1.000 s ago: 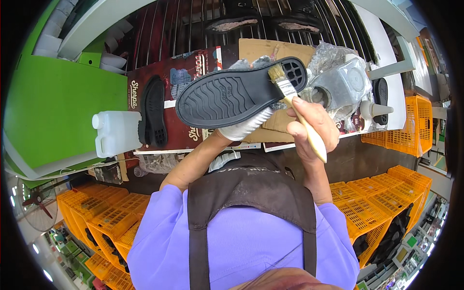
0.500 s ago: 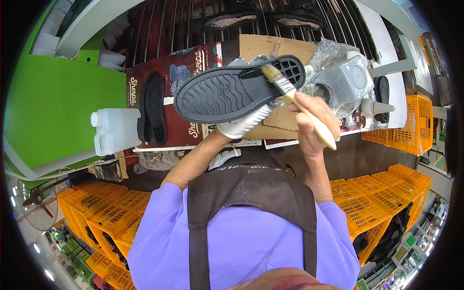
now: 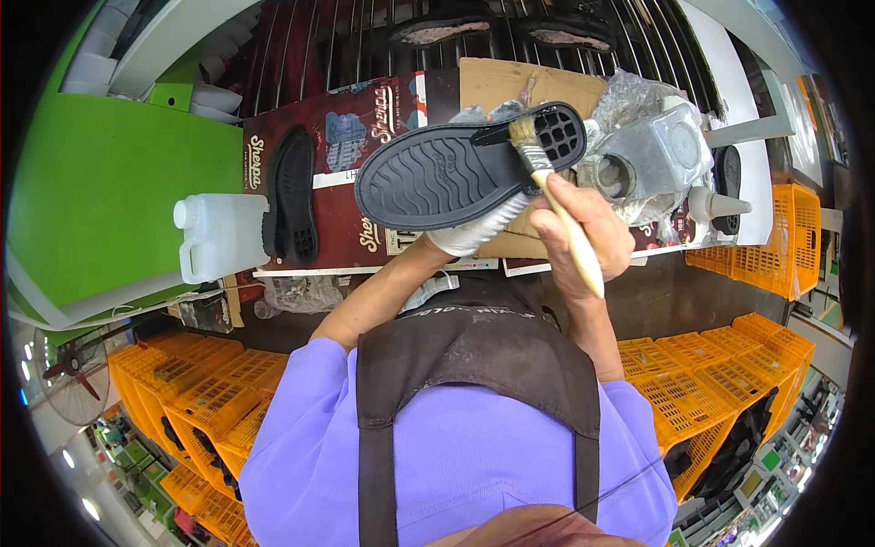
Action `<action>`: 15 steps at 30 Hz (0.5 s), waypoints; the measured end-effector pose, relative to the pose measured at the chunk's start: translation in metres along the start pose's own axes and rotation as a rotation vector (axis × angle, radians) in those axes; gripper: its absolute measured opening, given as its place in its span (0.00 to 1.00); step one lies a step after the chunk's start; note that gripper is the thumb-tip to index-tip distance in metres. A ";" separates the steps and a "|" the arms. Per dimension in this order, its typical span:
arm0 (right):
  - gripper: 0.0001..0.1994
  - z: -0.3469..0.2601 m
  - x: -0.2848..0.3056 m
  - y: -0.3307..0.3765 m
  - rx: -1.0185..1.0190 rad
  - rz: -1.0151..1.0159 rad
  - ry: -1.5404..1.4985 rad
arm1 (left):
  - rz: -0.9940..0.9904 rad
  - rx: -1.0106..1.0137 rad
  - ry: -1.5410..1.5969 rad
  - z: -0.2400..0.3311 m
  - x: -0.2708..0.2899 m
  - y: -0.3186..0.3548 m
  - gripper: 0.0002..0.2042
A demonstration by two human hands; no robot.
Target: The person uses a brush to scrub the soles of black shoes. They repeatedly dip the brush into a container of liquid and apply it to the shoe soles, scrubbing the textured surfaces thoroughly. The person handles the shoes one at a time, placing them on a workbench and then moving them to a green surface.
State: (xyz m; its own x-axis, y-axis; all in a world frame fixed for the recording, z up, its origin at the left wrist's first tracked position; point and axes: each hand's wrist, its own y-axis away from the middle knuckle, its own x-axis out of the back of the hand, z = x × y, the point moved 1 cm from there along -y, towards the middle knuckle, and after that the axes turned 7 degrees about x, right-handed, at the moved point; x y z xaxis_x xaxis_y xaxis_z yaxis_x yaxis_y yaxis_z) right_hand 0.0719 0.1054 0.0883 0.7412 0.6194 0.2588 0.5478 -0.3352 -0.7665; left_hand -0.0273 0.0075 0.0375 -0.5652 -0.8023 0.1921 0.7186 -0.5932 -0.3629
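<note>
Head view: bristle brush [image 3: 567, 221] on wavy-ridged sole [image 3: 437, 175].

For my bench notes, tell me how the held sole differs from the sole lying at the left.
The held sole is up in the gloved left hand; the lying sole rests on maroon cardboard. The held sole stretches mainly left to right, while the lying sole points away from the person. Both are black.

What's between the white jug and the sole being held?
Another black sole, then red cardboard, lie between the jug and held sole in the head view.
</note>
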 end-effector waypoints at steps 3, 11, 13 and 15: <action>0.17 -0.004 -0.006 -0.002 0.071 -0.024 -0.008 | 0.013 0.003 0.035 0.003 0.000 -0.003 0.17; 0.18 -0.009 -0.019 -0.002 0.105 -0.071 -0.064 | -0.217 0.190 0.256 -0.028 -0.002 0.015 0.15; 0.18 -0.010 -0.022 -0.003 0.107 -0.066 -0.081 | -0.289 0.234 0.298 -0.036 -0.002 0.020 0.14; 0.16 -0.012 -0.023 -0.004 0.078 -0.078 -0.125 | -0.339 0.263 0.324 -0.041 -0.002 0.024 0.14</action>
State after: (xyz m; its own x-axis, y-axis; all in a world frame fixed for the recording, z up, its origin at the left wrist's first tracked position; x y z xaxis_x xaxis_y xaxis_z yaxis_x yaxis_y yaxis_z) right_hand 0.0573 0.0841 0.0925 0.6406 0.7266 0.2483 0.5668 -0.2292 -0.7913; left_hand -0.0256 -0.0023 -0.0085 -0.8494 -0.5257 -0.0471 0.5278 -0.8456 -0.0804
